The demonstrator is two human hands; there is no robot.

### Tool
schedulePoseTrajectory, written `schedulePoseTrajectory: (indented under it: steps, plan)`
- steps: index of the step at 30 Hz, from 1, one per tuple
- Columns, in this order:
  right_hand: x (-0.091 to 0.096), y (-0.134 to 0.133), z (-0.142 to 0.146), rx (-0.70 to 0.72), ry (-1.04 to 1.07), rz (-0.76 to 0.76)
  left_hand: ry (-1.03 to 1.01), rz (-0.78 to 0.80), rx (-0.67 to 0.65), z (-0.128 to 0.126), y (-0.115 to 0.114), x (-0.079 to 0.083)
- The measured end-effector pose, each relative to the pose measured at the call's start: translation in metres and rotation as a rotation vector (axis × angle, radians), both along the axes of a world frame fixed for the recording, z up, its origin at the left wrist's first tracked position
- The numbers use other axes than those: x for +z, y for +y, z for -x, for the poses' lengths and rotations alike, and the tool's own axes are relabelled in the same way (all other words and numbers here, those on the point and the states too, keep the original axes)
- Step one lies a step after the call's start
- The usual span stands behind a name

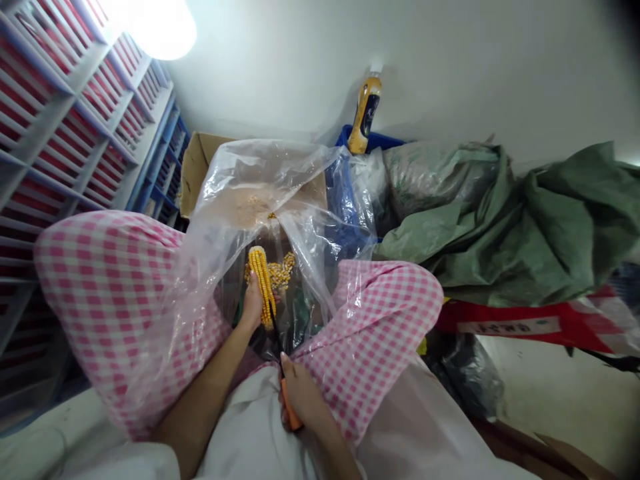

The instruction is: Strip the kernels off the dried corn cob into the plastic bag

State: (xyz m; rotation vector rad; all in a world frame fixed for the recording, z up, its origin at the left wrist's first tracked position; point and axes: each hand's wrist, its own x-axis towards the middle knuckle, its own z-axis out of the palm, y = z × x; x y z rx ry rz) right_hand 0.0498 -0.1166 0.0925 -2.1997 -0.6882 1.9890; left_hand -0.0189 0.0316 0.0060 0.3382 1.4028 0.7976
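My left hand [253, 303] is closed around a yellow corn cob [261, 283], held upright over a clear plastic bag [200, 260]. In my right hand [303, 393] is a screwdriver [291, 405] with an orange handle and a dark shaft. Its shaft points up and meets the lower part of the cob, where a dark line runs between the kernel rows. Loose corn kernels [281, 273] lie in the bag just behind the cob. The bag is spread over both legs in pink checked trousers [385, 313].
A cardboard box [197, 167] stands behind the bag. Slatted plastic crates [75, 100] rise at the left. A yellow bottle [366, 113] leans over a blue bin [344, 177] against the wall. Green cloth [550, 220] and filled plastic sacks [445, 173] lie to the right.
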Motion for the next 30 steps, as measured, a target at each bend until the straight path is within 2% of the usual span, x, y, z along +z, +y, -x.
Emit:
schedulePoseTrajectory:
  steps: [4, 6, 8, 12, 14, 16, 20, 22, 26, 30]
  plan:
    - [0.003, 0.004, 0.000, 0.251, -0.373, -0.156, 0.029, -0.025, 0.001, -0.001, 0.000, 0.000]
    - [0.006, 0.005, 0.000, 0.257, -0.387, -0.194, 0.024, -0.017, 0.004, -0.001, 0.001, 0.000]
    - [0.008, 0.008, 0.000, 0.129, -0.209, -0.143, -0.007, 0.016, 0.015, 0.000, 0.003, 0.002]
    - [0.010, 0.010, -0.003, -0.231, 0.203, 0.042, -0.082, 0.080, 0.026, 0.001, 0.005, 0.006]
    - [0.010, 0.008, -0.005, -0.313, 0.318, 0.097, -0.102, 0.083, 0.029, 0.000, 0.005, 0.007]
    - [0.011, 0.006, -0.007, -0.232, 0.245, 0.056, -0.118, 0.070, 0.037, -0.001, 0.005, 0.007]
    - [0.012, 0.006, -0.011, 0.265, -0.336, -0.209, -0.106, 0.013, 0.056, -0.002, 0.004, 0.005]
    - [0.013, 0.009, -0.012, 0.403, -0.458, -0.214, -0.096, 0.043, 0.054, -0.002, 0.004, 0.005]
    - [0.017, 0.018, -0.011, 0.422, -0.445, -0.202, -0.121, 0.136, 0.015, -0.002, 0.005, 0.009]
    - [0.018, 0.024, -0.014, 0.280, -0.273, -0.177, -0.093, 0.099, -0.014, -0.003, 0.004, 0.013]
